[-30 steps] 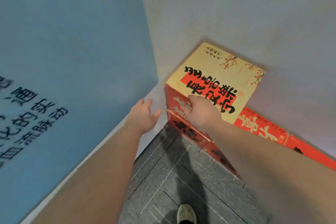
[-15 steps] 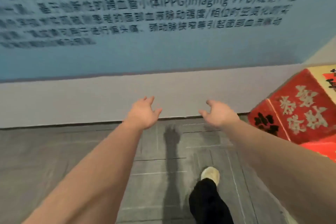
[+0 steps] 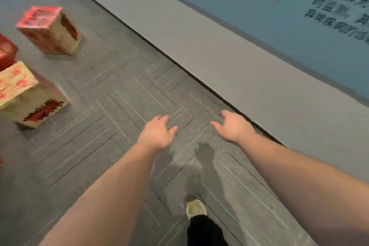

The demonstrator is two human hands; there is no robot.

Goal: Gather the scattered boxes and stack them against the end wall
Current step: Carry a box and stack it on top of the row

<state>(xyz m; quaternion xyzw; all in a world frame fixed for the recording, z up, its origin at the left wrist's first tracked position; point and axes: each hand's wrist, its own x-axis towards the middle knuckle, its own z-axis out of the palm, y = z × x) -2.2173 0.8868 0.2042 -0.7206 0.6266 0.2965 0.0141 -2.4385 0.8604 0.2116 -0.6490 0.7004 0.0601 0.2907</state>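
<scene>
Lying scattered on the floor at the left of the view are the red-and-cream printed cardboard boxes: the nearest cream-topped box (image 3: 33, 96) sits low at the left edge, a farther red-topped box (image 3: 50, 30) stands beyond it, well apart, and a sliver of a third red box (image 3: 7, 52) shows at the frame's edge between them. All three are blurred, so their print cannot be read. Each rests on the grey striped carpet tile floor (image 3: 119, 90).

Both hands are empty. The left hand (image 3: 157, 134) and the right hand (image 3: 233, 128) reach forward with fingers loosely spread and relaxed, near each other but not touching, gripping nothing.

The boxes lie forward and to the left of both hands, so the left hand is the nearer one; the nearest box looks to be the likely next pickup, calling for a turn leftward. Along the right runs a white wall base (image 3: 239, 56) under a blue printed panel (image 3: 299, 16). One pale shoe (image 3: 195, 208) steps below.
</scene>
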